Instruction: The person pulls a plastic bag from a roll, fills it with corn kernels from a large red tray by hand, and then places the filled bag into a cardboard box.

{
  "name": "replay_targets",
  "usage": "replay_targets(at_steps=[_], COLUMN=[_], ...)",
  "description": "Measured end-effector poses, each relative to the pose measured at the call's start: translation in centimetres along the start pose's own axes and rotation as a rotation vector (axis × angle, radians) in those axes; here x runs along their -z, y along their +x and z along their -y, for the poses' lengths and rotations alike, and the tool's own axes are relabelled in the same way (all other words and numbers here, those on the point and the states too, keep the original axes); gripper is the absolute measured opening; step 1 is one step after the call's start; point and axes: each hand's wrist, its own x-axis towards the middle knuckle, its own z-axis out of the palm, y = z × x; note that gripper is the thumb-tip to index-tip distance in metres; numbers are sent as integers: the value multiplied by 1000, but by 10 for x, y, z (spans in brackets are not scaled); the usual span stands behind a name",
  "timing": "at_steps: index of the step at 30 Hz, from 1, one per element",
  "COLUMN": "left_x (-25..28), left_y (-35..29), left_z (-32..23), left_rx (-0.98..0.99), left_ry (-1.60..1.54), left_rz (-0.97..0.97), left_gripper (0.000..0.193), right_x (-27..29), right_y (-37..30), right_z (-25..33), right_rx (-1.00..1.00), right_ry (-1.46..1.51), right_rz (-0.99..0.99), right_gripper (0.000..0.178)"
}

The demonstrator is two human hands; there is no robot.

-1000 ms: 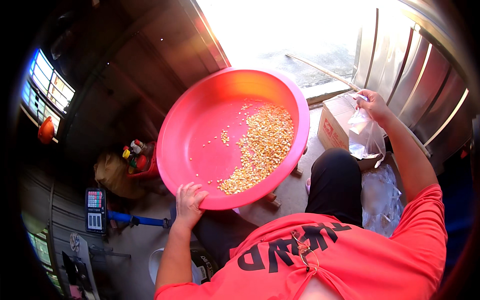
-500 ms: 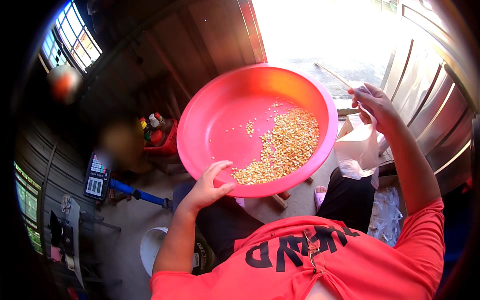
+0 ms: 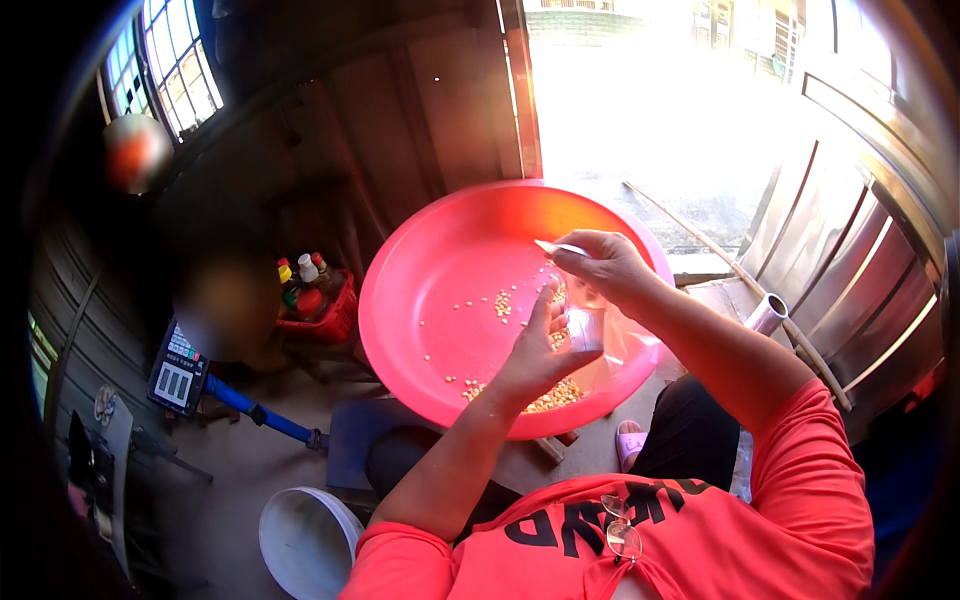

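A wide pink plastic basin (image 3: 420,270) stands in front of me with loose yellow corn kernels (image 3: 556,398) in its lower part and a few scattered across its floor. Over its right half, my right hand (image 3: 612,268) pinches the upper edge of a thin, translucent plastic bag (image 3: 625,345). The bag hangs down over the corn and hides some of it. Below and to the left, my left hand (image 3: 535,355) has its fingers and thumb around a shiny whitish part of the bag.
A red basket of bottles (image 3: 325,310) stands left of the basin. Farther left is a digital scale (image 3: 180,370) on a blue post. A white bucket (image 3: 305,540) is at lower left. A long stick (image 3: 700,235) and a metal tube (image 3: 768,312) lie at right, by the bright doorway.
My right hand has brought the bag leftward from beyond the rim to over the basin. My left hand has left the near rim, moved right, and taken hold of the bag.
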Motion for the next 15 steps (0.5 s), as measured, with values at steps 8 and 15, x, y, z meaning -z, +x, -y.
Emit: replay_targets(at_steps=[8, 15], left_x=[55, 112], left_y=[5, 14], left_z=[56, 41], left_rx=[-158, -52], left_ry=[706, 181], left_rz=[-345, -341], left_gripper=[82, 23], right_x=[-57, -94], right_y=[40, 99], right_z=[-22, -81], right_rx=[-200, -169], right_ry=[703, 1049], right_rz=[44, -1], right_gripper=[21, 16])
